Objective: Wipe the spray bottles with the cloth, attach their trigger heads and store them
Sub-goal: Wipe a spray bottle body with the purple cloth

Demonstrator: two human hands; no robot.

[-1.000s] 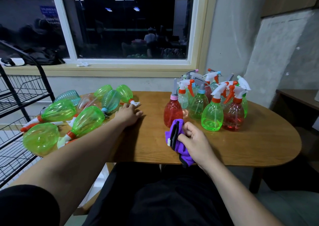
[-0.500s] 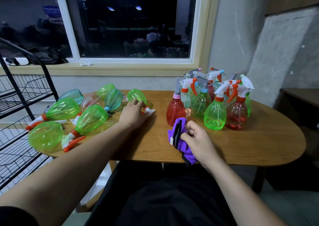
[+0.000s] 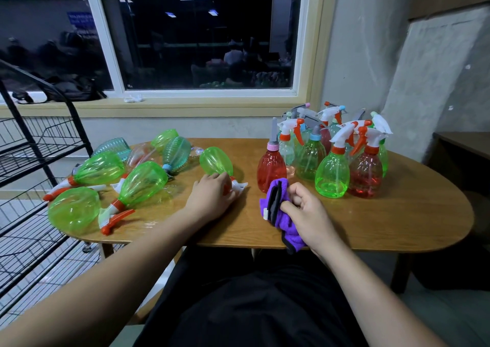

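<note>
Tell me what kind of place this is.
Probably a plain workroom at night: a wooden table under a dark window, a bare concrete wall, and a black wire rack alongside.

Dark window (image 3: 198, 41), wooden table (image 3: 397, 214)

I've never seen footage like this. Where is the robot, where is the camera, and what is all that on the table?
There is no robot here. These are a person's two bare arms, filmed by one wide-angle camera worn on their head, which looks forward and down. That is why straight lines bend near the edges. On the wooden table there is a heap of lying bottles at the left and a cluster of upright bottles at the right, most of them with trigger heads on. The left hand grips the neck end of one green bottle that lies on its side. The right hand holds a bunched purple cloth, meant for wiping. A black wire rack stands left of the table.
</note>
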